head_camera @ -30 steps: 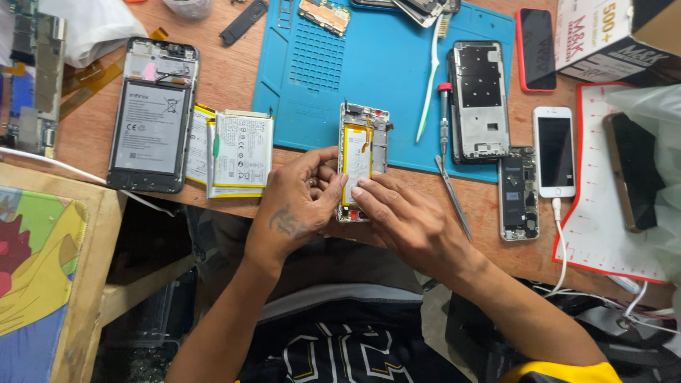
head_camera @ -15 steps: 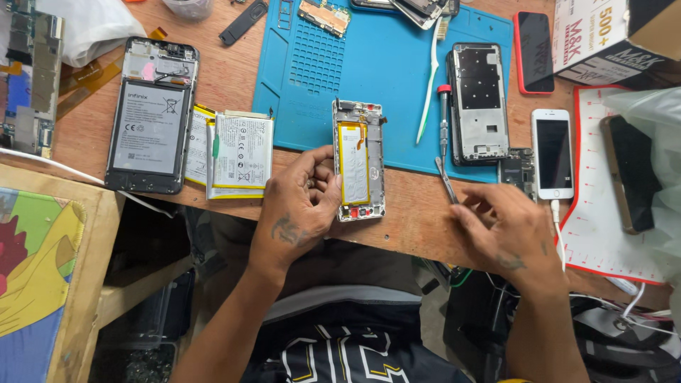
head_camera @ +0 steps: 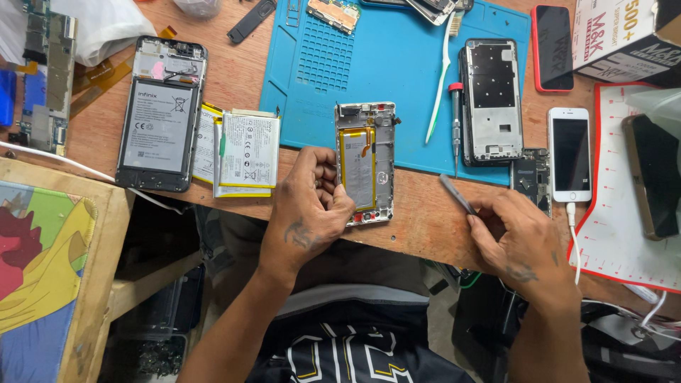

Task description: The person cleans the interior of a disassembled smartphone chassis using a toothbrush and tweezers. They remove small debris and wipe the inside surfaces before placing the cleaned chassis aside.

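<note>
You worked at a brown wooden tabletop (head_camera: 234,78) crowded with phone parts, with a blue ribbed mat (head_camera: 383,64) spread across its middle and a white mat with a red border (head_camera: 610,234) at the right edge. At the left lay a large opened phone with a grey battery (head_camera: 159,113), and just beside it two loose white batteries (head_camera: 241,152) overlapping each other. On the blue mat lay a white toothbrush (head_camera: 440,85), a slim screwdriver (head_camera: 455,124) and a bare grey phone frame (head_camera: 491,103), all running roughly front to back; a white phone on a cable (head_camera: 569,152) sat right of them, and a cardboard box (head_camera: 624,35) filled the far right corner. The opened phone with the yellow-edged battery (head_camera: 365,163) lay flat straddling the near edge of the blue mat, its long axis running from the near edge of the tabletop towards the far one, its insides facing up. Your left hand (head_camera: 312,206) was curled against its left side and lower corner, fingers bent onto the frame. Your right hand (head_camera: 521,234) was well apart from it, near the front edge, closed on a thin grey tool (head_camera: 456,193) that pointed up and left. Nothing lay between that tool and the phone.
</note>
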